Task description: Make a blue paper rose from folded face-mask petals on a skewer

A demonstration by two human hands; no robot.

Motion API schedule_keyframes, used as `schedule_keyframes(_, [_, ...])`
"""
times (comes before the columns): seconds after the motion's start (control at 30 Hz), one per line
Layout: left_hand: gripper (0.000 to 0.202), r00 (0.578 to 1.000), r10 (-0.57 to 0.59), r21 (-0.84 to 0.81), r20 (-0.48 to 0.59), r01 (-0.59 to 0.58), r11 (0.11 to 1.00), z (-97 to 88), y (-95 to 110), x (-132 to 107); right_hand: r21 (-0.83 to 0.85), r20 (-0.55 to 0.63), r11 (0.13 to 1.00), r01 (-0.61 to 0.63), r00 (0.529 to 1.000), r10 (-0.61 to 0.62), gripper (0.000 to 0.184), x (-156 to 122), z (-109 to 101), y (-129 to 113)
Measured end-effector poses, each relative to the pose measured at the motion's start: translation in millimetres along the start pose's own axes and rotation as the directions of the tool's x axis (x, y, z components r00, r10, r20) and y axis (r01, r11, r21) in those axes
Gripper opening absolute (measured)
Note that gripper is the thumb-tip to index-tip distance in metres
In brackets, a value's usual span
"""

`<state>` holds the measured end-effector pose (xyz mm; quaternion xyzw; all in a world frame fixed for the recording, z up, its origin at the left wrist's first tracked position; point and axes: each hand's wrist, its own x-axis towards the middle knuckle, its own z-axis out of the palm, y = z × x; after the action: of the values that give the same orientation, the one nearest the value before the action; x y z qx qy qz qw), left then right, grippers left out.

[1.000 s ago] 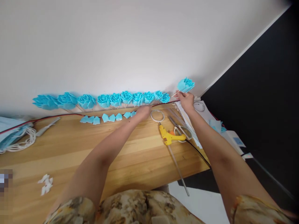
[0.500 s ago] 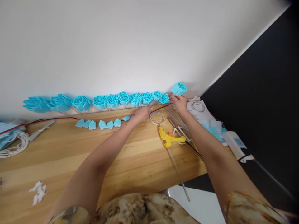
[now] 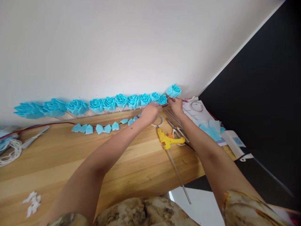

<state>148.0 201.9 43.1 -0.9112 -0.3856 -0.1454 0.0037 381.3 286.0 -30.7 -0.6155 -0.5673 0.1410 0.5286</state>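
A blue paper rose (image 3: 173, 90) is held up right of the middle of the frame, near the white wall (image 3: 141, 47), at the right end of a row of blue roses (image 3: 117, 101). Its thin stick is pinched by the right hand (image 3: 176, 105). The left hand (image 3: 150, 113) is curled just beside it; if anything is gripped cannot be told. A yellow glue gun (image 3: 169, 141) is laid on the worktop (image 3: 70, 157) below.

left hand (image 3: 150, 112) covers part of white ring (image 3: 161, 120); what its fingertips touch is unreadable. Stem of blue rose (image 3: 173, 90) mostly hidden in right hand (image 3: 176, 105) pinch. Cord bundle (image 3: 10, 150) cut off, left edge.
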Motion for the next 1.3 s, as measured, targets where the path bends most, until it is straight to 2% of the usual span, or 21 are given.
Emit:
schedule_keyframes(0.13, [0.025, 0.993, 0.111, 0.096, 0.026, -0.113, 0.989, -5.5, 11, 26, -0.019, 0.001, 0.999, 0.029, 1.0, -0.029, 0.036, -4, -4, 0])
schedule_keyframes(0.27, [0.025, 0.985, 0.171, 0.16, 0.036, -0.175, 0.971, 0.2, 6, 44, -0.016, 0.022, 0.998, 0.053, 0.998, -0.053, 0.035, -6, -7, 1])
schedule_keyframes(0.37, [0.026, 0.984, 0.175, 0.222, 0.022, -0.175, 0.959, 6.5, 3, 50, -0.014, 0.035, 0.998, 0.066, 0.997, -0.066, 0.033, -5, -6, 2])
schedule_keyframes(0.5, [0.029, 0.994, 0.106, 0.264, 0.009, -0.104, 0.959, 11.2, 5, 51, -0.027, 0.054, 0.997, 0.079, 0.996, -0.077, 0.03, -3, -4, 3])
schedule_keyframes(0.67, [0.032, 0.998, 0.045, 0.308, 0.045, -0.056, 0.95, 12.6, 10, 50, -0.041, 0.105, 0.994, 0.1, 0.99, -0.096, 0.027, 0, -5, 2])
schedule_keyframes(0.9, [0.042, 0.999, 0.041, 0.274, 0.011, -0.042, 0.961, 21.0, 4, 51, -0.088, 0.155, 0.99, 0.112, 0.983, -0.097, 0.024, 1, 0, 0])
schedule_keyframes(1.03, [0.041, 0.999, 0.043, 0.249, 0.0, -0.041, 0.968, 23.8, 2, 51, -0.091, 0.166, 0.99, 0.109, 0.982, -0.093, 0.024, -1, 3, 3])
schedule_keyframes(1.3, [0.033, 0.997, 0.074, 0.211, 0.016, -0.076, 0.974, 11.2, 9, 44, -0.066, 0.181, 0.995, 0.078, 0.981, -0.065, 0.022, 1, 2, -1])
